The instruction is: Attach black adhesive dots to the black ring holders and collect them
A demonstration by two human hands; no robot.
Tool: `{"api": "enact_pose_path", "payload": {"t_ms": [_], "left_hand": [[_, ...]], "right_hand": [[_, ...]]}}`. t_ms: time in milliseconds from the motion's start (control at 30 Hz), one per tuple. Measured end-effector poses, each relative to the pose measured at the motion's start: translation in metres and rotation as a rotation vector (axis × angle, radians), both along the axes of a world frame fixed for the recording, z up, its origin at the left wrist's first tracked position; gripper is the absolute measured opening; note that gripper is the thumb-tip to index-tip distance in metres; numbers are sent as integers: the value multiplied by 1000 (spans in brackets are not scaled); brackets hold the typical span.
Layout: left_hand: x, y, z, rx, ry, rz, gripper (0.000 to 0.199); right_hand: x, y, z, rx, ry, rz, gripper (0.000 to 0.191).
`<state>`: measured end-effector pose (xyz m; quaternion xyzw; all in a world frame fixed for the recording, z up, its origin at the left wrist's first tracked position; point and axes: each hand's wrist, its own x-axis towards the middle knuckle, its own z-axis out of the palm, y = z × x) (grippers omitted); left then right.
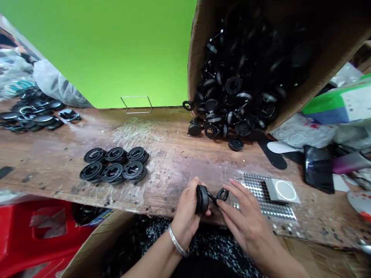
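My left hand (pixel 187 206), a silver bracelet at its wrist, is closed round a thick black disc-shaped part (pixel 202 199) with a ribbed rim. A short arm joins that part to a small black ring (pixel 222 195). The fingers of my right hand (pixel 246 216) pinch this ring at its side. Both hands are just above the table's front edge. Left of them, several round black parts (pixel 113 173) lie on the wood in two neat rows.
A tipped cardboard box (pixel 193 50) spills loose black parts (pixel 232 112) onto the wooden table (pixel 174 154). Right are a sheet of silver dots (pixel 278 210), a small white block (pixel 281 190) and a phone (pixel 318 170). Black discs (pixel 43 119) are piled left; a green panel (pixel 121 50) stands behind.
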<state>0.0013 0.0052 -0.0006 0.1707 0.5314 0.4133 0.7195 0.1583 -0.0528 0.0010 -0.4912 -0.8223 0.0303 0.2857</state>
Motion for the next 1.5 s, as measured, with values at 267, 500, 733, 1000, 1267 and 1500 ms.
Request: {"api": "enact_pose_path", "payload": {"t_ms": [267, 500, 733, 1000, 1267, 1500], "left_hand": [[2, 0, 5, -64, -97, -18, 45], [-9, -5, 28, 754, 365, -300, 36], [-9, -9, 27, 762, 362, -489, 43], [-2, 2, 4, 219, -55, -53, 38], [5, 5, 6, -47, -193, 65, 35], [2, 4, 2, 89, -155, 16, 57]], "right_hand": [[11, 8, -12, -399, 521, -195, 57], [17, 8, 1, -965, 1005, -216, 33], [47, -4, 13, -1180, 888, -181, 47], [78, -12, -30, -363, 207, -431, 17], [63, -7, -43, -408, 19, -371, 16], [64, -6, -50, -329, -72, -379, 15]]}}
